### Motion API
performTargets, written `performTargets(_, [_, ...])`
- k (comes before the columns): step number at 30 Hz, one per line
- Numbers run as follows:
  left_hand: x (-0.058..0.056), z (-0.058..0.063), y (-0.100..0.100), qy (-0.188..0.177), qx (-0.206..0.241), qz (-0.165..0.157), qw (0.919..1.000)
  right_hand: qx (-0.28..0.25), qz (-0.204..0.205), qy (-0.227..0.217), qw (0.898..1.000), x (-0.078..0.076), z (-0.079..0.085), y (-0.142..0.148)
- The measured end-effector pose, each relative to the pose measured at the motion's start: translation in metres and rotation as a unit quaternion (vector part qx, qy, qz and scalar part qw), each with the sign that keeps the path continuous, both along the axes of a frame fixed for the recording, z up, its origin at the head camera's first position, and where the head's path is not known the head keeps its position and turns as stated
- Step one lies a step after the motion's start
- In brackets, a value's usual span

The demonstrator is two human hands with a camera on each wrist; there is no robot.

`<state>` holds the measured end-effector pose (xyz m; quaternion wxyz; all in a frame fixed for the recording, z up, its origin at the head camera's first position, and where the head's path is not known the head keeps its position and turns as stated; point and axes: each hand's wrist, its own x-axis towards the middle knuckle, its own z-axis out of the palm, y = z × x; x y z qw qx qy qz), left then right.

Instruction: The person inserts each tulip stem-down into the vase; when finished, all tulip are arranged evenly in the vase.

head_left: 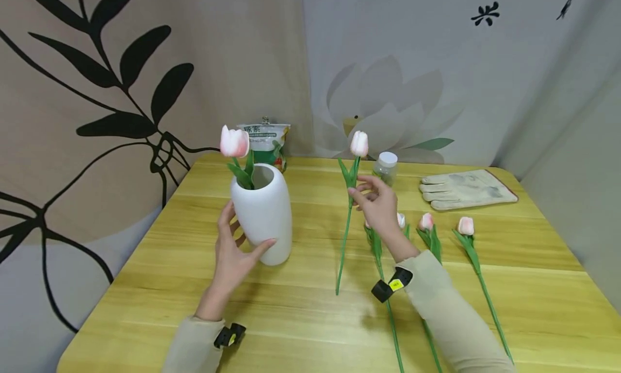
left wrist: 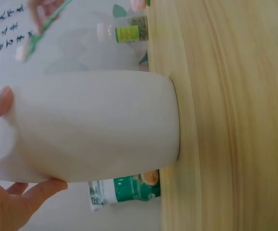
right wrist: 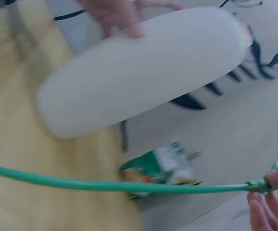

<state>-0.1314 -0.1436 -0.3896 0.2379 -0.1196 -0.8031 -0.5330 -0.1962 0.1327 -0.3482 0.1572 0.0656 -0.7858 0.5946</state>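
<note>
A white vase (head_left: 264,216) stands upright on the wooden table with one pink-and-white tulip (head_left: 235,142) in its mouth. My left hand (head_left: 234,254) grips the vase, thumb across the front and fingers round its left side. To the right, my right hand (head_left: 378,203) pinches another tulip (head_left: 359,144) near its leaves. That tulip hangs upright in the air, its green stem (right wrist: 105,186) reaching down with the lower end free. More tulips (head_left: 466,226) lie on the table beside and under the right forearm, partly hidden by it.
A green-and-white snack bag (head_left: 267,138) with a clip stands behind the vase. A white-capped jar (head_left: 386,167) sits behind the right hand. Pale work gloves (head_left: 468,190) lie at the table's back right. Curtains with printed plants hang behind the table (head_left: 160,287).
</note>
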Motion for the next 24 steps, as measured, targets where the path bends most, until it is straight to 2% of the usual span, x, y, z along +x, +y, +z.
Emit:
performTargets(4, [0.000, 0.001, 0.002, -0.005, -0.001, -0.005, 1.0000, -0.042, -0.007, 0.109, 0.993, 0.000, 0.036, 0.001])
performTargets(7, [0.002, 0.004, 0.004, -0.019, 0.005, -0.008, 0.9998, -0.074, -0.008, 0.190, 0.979, -0.003, 0.065, 0.001])
performTargets(10, [0.006, 0.011, 0.009, -0.041, 0.009, -0.008, 0.9991, -0.088, -0.006, 0.247, 0.965, -0.005, 0.097, -0.003])
performTargets(13, [0.011, 0.019, 0.012, -0.063, 0.008, -0.001, 0.9980, -0.121, 0.003, 0.273, 0.954, -0.003, 0.132, -0.011])
performTargets(18, [0.009, 0.026, 0.014, -0.069, -0.001, -0.006, 0.9976, -0.168, -0.007, 0.331, 0.928, 0.002, 0.184, -0.025])
performTargets(21, [0.008, 0.026, 0.014, -0.070, 0.000, -0.016, 0.9974, -0.183, -0.030, 0.366, 0.912, 0.007, 0.203, -0.030])
performTargets(24, [0.011, 0.025, 0.014, -0.068, 0.002, -0.024, 0.9974, -0.196, -0.041, 0.376, 0.905, 0.013, 0.208, -0.037])
